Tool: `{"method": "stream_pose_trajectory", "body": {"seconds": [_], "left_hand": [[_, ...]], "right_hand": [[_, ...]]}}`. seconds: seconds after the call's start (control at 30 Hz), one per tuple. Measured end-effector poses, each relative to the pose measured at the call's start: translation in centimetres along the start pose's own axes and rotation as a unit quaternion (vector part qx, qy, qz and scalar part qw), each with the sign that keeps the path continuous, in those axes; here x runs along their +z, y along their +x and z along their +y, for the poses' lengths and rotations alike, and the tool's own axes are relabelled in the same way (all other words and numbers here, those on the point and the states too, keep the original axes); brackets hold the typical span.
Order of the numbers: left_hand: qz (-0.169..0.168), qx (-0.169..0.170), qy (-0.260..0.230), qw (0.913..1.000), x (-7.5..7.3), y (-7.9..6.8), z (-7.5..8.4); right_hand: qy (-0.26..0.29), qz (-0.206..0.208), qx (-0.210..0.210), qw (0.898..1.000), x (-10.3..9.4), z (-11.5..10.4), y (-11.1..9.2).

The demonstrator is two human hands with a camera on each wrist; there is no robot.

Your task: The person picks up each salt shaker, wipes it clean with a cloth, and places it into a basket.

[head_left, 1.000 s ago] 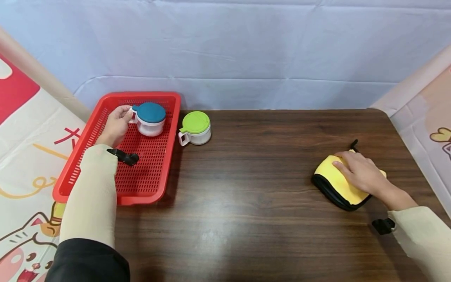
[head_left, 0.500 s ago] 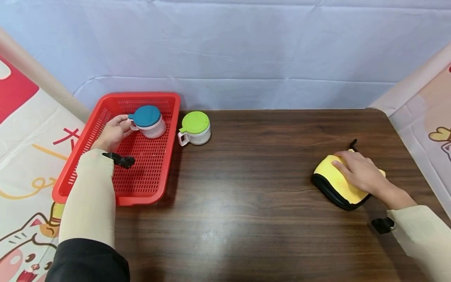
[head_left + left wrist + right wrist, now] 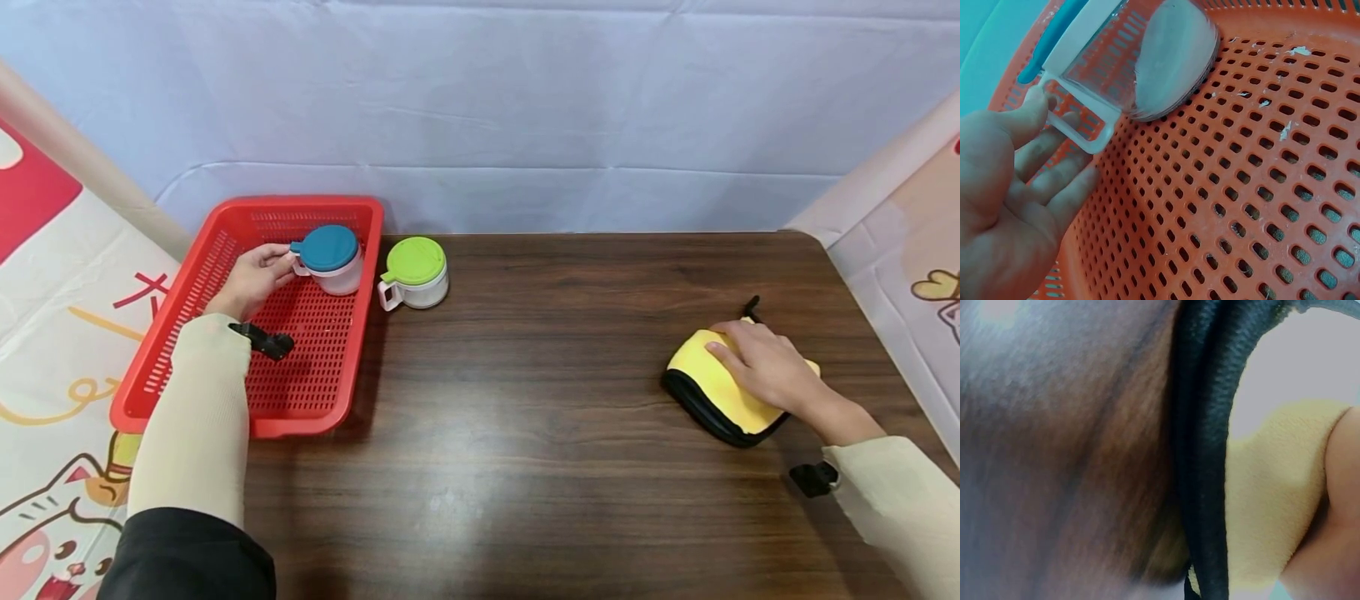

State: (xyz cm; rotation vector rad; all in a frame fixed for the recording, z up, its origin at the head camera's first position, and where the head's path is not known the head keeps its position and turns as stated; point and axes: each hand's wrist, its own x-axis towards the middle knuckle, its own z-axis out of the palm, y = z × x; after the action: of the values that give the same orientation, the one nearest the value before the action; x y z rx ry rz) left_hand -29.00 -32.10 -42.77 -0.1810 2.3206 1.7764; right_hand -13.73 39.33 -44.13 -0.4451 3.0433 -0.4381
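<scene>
My left hand [image 3: 258, 279] pinches the handle [image 3: 1107, 128] of a seasoning jar [image 3: 330, 250] with a blue lid and a see-through body. In the left wrist view, thumb and forefinger meet at the top of the handle while the other fingers lie behind and below it. The jar is inside a red plastic basket [image 3: 300, 423], near its right wall, its base close over the holed floor. On the right, my right hand [image 3: 768, 362] rests on a folded yellow cloth [image 3: 697, 358] with black edging, thumb spread and fingers lying over the top.
Just outside the basket's right wall, a second jar [image 3: 416, 262] with a lime-green lid stands on the dark wooden table [image 3: 540, 375]. A pale fabric backdrop [image 3: 480, 117] rises behind the table. A black loop [image 3: 752, 308] sticks out past the cloth's far corner.
The blue-lidded jar first came left and toward me, then went right to the basket's right wall, my left hand gripping its handle throughout. The right hand and cloth have stayed put.
</scene>
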Motion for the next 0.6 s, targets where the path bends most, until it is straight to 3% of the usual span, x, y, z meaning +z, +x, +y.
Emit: {"method": "stream_pose_trajectory", "body": {"seconds": [0.2, 0.6], "left_hand": [[0.017, 0.009, 0.08, 0.9966, 0.07, -0.16, 0.0], [0.019, 0.02, 0.092, 0.9954, 0.39, -0.23, 0.4]], "right_hand": [[-0.002, 0.002, -0.002, 1.0, -0.12, -0.02, 0.14], [0.008, -0.002, 0.004, 1.0, 0.01, 0.11, -0.03]]}}
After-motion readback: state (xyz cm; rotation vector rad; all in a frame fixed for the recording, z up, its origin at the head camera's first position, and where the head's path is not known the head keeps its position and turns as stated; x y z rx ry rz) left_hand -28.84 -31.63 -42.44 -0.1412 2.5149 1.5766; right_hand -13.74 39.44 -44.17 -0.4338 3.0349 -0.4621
